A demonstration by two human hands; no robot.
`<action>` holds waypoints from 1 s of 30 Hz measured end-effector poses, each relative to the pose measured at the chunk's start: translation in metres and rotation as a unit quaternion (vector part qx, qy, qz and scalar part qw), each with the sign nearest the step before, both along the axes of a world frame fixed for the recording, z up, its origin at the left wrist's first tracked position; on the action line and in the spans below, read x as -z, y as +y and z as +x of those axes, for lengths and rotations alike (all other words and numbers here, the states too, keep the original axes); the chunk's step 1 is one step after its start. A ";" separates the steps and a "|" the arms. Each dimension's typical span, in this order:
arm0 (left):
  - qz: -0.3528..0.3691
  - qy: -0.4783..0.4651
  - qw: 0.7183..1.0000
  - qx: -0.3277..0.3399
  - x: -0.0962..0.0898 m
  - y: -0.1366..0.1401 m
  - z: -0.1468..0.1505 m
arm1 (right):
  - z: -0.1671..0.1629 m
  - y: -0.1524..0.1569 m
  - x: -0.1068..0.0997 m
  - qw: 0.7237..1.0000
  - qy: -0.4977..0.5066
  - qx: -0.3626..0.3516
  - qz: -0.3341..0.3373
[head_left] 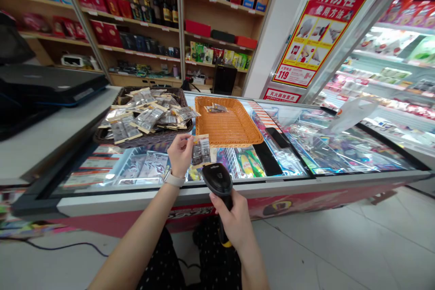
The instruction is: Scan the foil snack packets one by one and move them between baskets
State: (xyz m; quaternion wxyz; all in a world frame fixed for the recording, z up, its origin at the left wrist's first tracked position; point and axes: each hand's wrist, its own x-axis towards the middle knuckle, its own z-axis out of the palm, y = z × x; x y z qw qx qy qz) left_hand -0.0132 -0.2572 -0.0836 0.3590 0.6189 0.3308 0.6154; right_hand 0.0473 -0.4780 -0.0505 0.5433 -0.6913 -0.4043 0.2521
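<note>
Between the fingertips of my left hand [181,154] is the edge of a small clear snack packet [201,150] with dark contents, held above the freezer's glass top. My right hand [235,219] wraps round the handle of a black barcode scanner [218,180], whose head is just in front of the packet. Behind my left hand, a dark woven basket [149,139] is heaped with similar packets [149,115]. To its right sits an orange woven basket [231,129] with a few packets [216,108] at its far side.
A chest freezer [292,190] runs across in front of me. Two dark phone-like slabs [267,158] lie on its glass. At left is a counter [54,136] with a black device [54,84]. Stocked shelves [136,16] stand behind, and a lit display cooler [390,68] at right.
</note>
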 end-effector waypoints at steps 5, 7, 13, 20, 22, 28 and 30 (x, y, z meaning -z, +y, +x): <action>-0.014 -0.024 1.000 0.002 0.001 0.002 0.000 | -0.002 0.001 0.002 1.000 0.002 -0.013 -0.003; -0.017 -0.027 0.999 0.003 0.005 0.004 0.001 | -0.004 0.002 0.004 1.000 0.003 -0.001 0.000; -0.002 -0.040 0.999 -0.021 0.004 0.002 0.001 | -0.004 0.004 0.009 0.999 0.021 0.015 0.019; 0.058 -0.025 0.984 -0.168 -0.086 0.080 -0.022 | -0.004 0.021 0.002 0.995 0.059 -0.014 0.080; 0.048 0.028 0.976 -0.210 -0.118 0.122 -0.031 | -0.008 0.028 0.000 0.992 0.071 -0.025 0.101; -0.058 0.233 0.944 -0.227 -0.158 0.195 -0.055 | -0.024 0.045 -0.006 0.982 0.091 -0.068 0.149; -0.086 0.291 0.927 -0.222 -0.155 0.199 -0.062 | -0.027 0.049 -0.007 0.980 0.082 -0.083 0.164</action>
